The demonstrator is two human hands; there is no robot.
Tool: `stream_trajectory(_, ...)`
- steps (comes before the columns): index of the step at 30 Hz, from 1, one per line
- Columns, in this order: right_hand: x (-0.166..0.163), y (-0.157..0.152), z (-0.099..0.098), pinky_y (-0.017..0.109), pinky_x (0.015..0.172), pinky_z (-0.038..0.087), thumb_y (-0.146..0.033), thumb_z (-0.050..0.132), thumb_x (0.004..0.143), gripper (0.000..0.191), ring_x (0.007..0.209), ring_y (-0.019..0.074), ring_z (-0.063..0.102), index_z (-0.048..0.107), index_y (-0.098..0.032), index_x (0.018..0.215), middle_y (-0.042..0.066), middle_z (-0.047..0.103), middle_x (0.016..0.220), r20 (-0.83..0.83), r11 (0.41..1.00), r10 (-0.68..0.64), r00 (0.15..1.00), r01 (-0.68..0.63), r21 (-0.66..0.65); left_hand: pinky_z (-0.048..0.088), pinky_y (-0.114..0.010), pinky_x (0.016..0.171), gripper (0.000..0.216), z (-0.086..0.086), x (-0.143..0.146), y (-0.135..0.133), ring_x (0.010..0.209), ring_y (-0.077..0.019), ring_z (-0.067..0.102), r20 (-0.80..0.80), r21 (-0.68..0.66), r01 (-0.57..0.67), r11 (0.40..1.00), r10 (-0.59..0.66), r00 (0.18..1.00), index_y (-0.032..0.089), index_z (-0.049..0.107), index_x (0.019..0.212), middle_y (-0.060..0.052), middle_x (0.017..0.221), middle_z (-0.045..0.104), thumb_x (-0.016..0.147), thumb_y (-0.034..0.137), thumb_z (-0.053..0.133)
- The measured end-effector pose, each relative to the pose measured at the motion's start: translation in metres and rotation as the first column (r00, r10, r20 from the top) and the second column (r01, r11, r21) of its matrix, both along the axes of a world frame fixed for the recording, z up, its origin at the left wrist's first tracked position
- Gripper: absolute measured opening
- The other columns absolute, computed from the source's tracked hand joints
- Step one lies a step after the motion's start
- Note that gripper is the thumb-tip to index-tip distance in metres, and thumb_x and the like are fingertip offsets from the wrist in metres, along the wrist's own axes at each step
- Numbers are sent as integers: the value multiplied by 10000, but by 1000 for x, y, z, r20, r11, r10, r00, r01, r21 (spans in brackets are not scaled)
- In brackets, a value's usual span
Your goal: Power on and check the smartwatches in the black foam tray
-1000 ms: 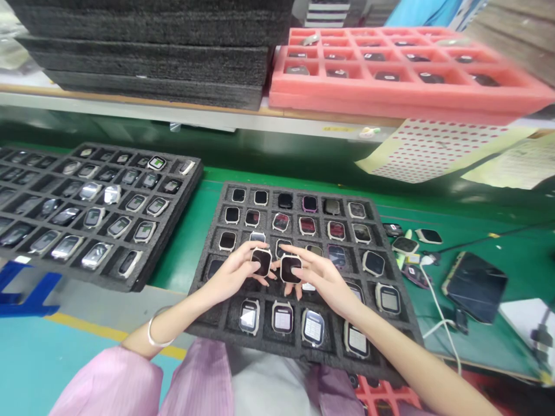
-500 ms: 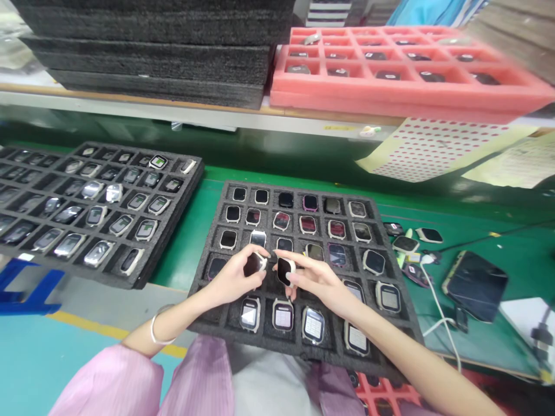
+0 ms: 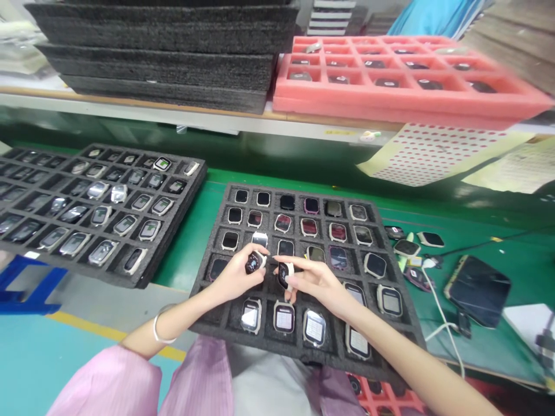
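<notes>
My left hand is closed on a smartwatch case with a pale frame; its dark screen shows a small lit graphic. In my right hand is a second pale-framed watch case, pinched between thumb and fingers, its screen tilted to the left. Both watches are held just above a black foam tray. Strapless watch cases lie face up in its compartments, some dark, others lit with white screens, such as the lit watch below my hands. My fingers partly cover the held watches.
Another black foam tray of watches lies to the left. On the right are a dark phone, a white cable and several loose watches. A shelf above bears stacked black foam and a pink foam tray.
The screens of both held watches were dark and now show lit graphics. The right watch has turned a little more on edge. Both hands stay nearly in place; the view has shifted slightly.
</notes>
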State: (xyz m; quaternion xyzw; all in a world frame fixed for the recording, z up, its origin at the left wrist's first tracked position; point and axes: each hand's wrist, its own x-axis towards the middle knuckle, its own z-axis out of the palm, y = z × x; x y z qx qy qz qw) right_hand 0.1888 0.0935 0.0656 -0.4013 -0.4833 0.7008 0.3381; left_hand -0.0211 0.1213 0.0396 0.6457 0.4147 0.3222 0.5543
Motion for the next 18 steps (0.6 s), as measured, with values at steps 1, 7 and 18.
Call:
stream_trajectory(1,0,0,1,281,593,549,-303,674,842,490,563,148,652,560,-130,1285,21,670,675,14,1000,1,1000,-1,-2,435,-238,657,296,1,0,0,684,-121,498,-12,19,7,1000,-6,1000,184,523,1024,26,784,503,735,124,549)
stream_trajectory(7,1,0,3,279,606,547,-298,682,836,538,577,150,661,522,-130,1321,17,666,679,-4,1000,7,1000,-7,9,416,-224,590,303,1,0,-2,602,-102,476,23,-32,32,999,-31,999,190,498,1075,34,780,502,779,146,543)
stream_trajectory(18,2,1,3,269,589,538,-304,678,833,500,549,143,649,557,-117,1280,19,679,639,60,1000,22,998,-21,-14,399,-237,664,274,5,-1,-2,697,-126,486,-10,19,59,998,-59,998,177,502,1012,26,790,510,750,112,548)
